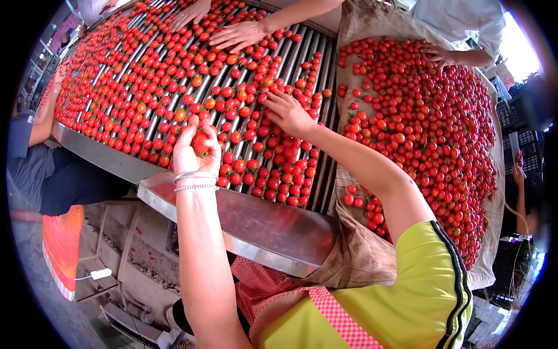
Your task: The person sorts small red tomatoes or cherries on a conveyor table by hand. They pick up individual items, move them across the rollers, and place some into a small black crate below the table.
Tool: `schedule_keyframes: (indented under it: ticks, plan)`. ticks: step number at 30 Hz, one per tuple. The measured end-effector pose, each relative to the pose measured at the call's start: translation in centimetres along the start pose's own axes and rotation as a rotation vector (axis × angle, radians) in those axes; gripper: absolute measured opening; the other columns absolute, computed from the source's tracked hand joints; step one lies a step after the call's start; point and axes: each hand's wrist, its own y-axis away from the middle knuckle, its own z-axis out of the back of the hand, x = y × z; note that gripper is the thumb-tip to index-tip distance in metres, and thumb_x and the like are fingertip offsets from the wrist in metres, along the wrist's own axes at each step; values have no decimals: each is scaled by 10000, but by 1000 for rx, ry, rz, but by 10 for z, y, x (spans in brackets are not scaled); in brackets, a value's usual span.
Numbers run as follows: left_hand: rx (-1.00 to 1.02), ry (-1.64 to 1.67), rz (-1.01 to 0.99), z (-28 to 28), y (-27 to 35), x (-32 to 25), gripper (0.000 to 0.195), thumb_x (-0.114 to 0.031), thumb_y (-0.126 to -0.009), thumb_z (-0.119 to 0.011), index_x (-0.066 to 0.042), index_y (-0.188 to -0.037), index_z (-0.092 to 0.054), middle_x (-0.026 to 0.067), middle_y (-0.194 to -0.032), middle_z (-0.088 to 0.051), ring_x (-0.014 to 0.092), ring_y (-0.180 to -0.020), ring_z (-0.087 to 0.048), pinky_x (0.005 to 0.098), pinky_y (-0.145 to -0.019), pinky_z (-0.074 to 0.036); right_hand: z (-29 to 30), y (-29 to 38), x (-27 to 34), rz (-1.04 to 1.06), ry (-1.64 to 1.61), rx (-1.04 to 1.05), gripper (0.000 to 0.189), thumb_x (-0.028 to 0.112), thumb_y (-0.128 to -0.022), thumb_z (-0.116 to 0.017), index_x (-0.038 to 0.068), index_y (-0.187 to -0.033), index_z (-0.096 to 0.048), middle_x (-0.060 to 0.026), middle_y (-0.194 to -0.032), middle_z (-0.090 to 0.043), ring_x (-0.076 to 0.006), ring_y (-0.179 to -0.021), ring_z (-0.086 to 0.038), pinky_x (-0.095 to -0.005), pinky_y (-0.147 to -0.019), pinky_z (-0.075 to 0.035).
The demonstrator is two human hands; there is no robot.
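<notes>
My left hand (197, 150), palm up with bracelets at its wrist, is curled around red cherry tomatoes (201, 143). How many it holds is partly hidden by the fingers. It hovers above the near side of a metal roller conveyor (291, 56). Farther right, my right hand (288, 114) is palm down over the rollers, its fingers extended and somewhat apart. Its fingertips reach among loose cherry tomatoes (261, 131), and whether they touch one is unclear. Mostly red tomatoes with a few orange ones, some with green stems, lie in rows between the rollers.
Right of the rollers, a large tomato heap (436, 139) rests on brown cloth (366, 246). A sheet-metal ledge (279, 227) borders the near side. Other people's hands (239, 35) reach in from the far side; another hand (438, 55) touches the heap. A co-worker (30, 161) sits at left.
</notes>
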Motion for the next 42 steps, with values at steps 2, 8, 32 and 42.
schedule_keyframes:
  ticks: [2,8,32,42]
  plan:
    - [-16,-7,-5,2,1,0,237,-140,-937,-549,-114,-1170,-580,112,-1015,-629,186,-749,-632,224,-516,-517,-2,6,-18,46,159,110,503,396,-947,-449,205,-1409,-389,-70,-1506,-278,-259,-1397,-230,-429,-1147,-193]
    - [20,30,14,5,-4,3,276,-124,-926,-548,-139,-1200,-574,110,-1061,-620,196,-785,-632,234,-535,-525,13,-23,-73,-316,257,63,609,502,-954,-356,132,-1437,-331,-92,-1513,-269,-258,-1401,-228,-416,-1152,-153]
    - [14,54,-29,14,-8,27,152,-124,-935,-542,-86,-1064,-612,117,-876,-625,193,-744,-635,231,-511,-519,170,152,17,-432,217,363,752,369,-823,-654,67,-1416,-306,-249,-1475,-230,-399,-1356,-253,-499,-1103,-223]
    - [-118,26,-156,20,-9,30,139,-122,-931,-517,-104,-1063,-557,104,-933,-634,190,-742,-639,269,-548,-546,351,350,62,-1235,795,651,882,421,-785,-687,79,-1453,-224,-225,-1413,-282,-405,-1273,-349,-557,-1006,-339]
